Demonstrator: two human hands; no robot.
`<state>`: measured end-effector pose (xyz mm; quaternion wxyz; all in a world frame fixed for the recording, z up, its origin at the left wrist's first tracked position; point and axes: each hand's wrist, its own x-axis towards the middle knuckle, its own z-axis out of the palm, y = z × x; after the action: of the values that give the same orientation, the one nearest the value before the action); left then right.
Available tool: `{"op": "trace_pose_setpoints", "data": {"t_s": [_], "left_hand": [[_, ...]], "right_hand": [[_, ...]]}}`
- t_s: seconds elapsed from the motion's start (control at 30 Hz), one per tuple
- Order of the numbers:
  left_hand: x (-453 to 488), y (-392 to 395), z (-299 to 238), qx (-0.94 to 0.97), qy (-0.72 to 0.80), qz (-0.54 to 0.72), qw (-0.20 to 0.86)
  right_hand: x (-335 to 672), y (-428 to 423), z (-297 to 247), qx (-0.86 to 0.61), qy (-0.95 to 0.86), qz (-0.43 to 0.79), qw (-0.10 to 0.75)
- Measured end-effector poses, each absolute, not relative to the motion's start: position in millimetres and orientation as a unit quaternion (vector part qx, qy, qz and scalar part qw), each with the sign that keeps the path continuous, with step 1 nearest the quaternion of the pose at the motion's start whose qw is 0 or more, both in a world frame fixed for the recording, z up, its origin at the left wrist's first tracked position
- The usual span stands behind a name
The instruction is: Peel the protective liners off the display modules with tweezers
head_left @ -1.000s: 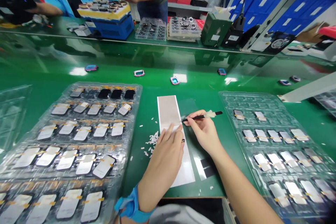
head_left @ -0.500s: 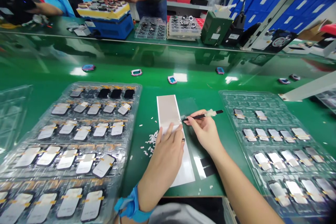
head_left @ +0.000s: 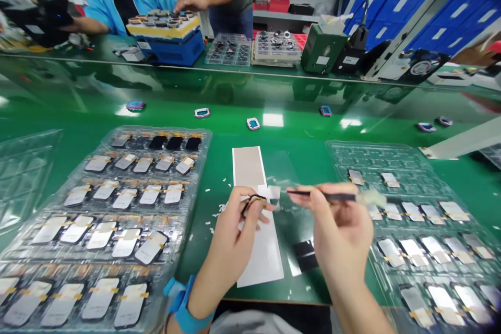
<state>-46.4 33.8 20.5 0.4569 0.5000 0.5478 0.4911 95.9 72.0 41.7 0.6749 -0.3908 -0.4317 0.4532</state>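
My left hand (head_left: 234,235) is closed around a small black-edged watch screen (head_left: 253,202), tilted and partly hidden by the fingers. A pale square tab (head_left: 274,192) sticks out from it towards the right. My right hand (head_left: 342,222) grips a thin black tool (head_left: 332,196), apparently tweezers, with a whitish wrap near its rear end. Its tip points left, just short of the tab. Below both hands lies a long white backing sheet (head_left: 260,258) with a beige upper part. Small white scraps (head_left: 222,209) lie left of the sheet, partly covered by my left hand.
A clear tray (head_left: 183,229) of silver-backed screens stands left, another tray (head_left: 368,154) right. Several small watch frames (head_left: 253,123) lie along the green bench. Behind a raised ledge, two people work by a blue machine (head_left: 172,49). A white post (head_left: 465,133) juts in from the right.
My left hand has left the sheet and now holds a watch screen above it. My right hand has lifted the tool off the sheet and moved right, towards me.
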Motion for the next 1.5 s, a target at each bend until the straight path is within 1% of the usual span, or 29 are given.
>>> {"op": "trace_pose_setpoints", "data": {"t_s": [0.07, 0.13, 0.27, 0.47, 0.6, 1.13, 1.3, 1.5], "left_hand": [[-43.4, 31.0, 27.0, 0.417, 0.502, 0.547, 0.524], [-39.6, 28.3, 30.5, 0.364, 0.465, 0.582, 0.559], [-34.5, 23.9, 25.8, 0.321, 0.431, 0.615, 0.577], [-30.3, 22.5, 20.8, 0.323, 0.421, 0.605, 0.594], [-28.1, 22.5, 24.9, 0.326, 0.426, 0.594, 0.6], [-28.7, 23.6, 19.9, 0.35, 0.427, 0.594, 0.585], [-28.4, 23.5, 17.2, 0.359, 0.433, 0.605, 0.564], [-27.9, 21.4, 16.4, 0.345, 0.443, 0.618, 0.551]], "right_hand": [[89.3, 55.8, 43.4, -0.375, -0.456, 0.43, 0.683], [83.0, 45.5, 40.3, -0.353, -0.47, 0.434, 0.683], [76.8, 42.0, 31.6, -0.327, -0.47, 0.454, 0.683], [80.0, 46.2, 27.2, -0.338, -0.492, 0.435, 0.674], [81.6, 45.9, 25.8, -0.35, -0.502, 0.43, 0.664], [80.0, 45.4, 27.1, -0.352, -0.495, 0.428, 0.669], [80.9, 44.8, 24.6, -0.351, -0.508, 0.413, 0.67], [83.3, 44.2, 24.2, -0.355, -0.504, 0.451, 0.645]]}}
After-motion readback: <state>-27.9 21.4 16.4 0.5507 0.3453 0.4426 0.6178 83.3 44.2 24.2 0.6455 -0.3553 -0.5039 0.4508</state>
